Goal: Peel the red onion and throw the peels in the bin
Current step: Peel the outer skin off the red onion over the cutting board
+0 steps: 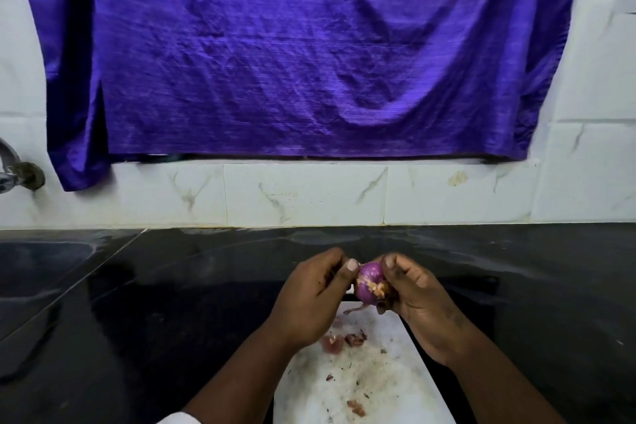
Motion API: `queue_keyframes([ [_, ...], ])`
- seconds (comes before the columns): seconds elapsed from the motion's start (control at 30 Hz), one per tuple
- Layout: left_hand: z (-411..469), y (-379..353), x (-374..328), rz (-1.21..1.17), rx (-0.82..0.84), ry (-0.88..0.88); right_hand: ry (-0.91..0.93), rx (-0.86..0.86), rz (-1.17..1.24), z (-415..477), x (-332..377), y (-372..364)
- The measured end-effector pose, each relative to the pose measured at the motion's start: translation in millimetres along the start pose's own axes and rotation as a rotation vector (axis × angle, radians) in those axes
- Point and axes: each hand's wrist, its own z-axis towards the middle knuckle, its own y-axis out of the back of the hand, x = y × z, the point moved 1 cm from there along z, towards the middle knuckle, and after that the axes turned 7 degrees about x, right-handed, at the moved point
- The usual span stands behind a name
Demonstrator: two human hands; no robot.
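Red onion (369, 280) gripped by curled right hand (418, 299), left hand (315, 296) thumb pinching its skin

Readable text: none
Purple cloth (292, 52): plain weave, no print or label
Wall tiles (303, 194): grey veining only, no marks
White board (378, 372): specks and peel bits, no lettering
Worktop (172, 286): bare black, unmarked

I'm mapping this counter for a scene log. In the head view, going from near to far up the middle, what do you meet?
White cutting board with onion peels → red onion held between left hand and right hand → black countertop → white tiled wall → purple cloth.
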Motion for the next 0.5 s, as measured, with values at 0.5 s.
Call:
queue_keyframes([
  [0.5, 0.6, 1.2, 6.1, 0.185, 0.009, 0.076, 0.017, 0.135, 0.123, -0.6, 1.1, 0.4],
])
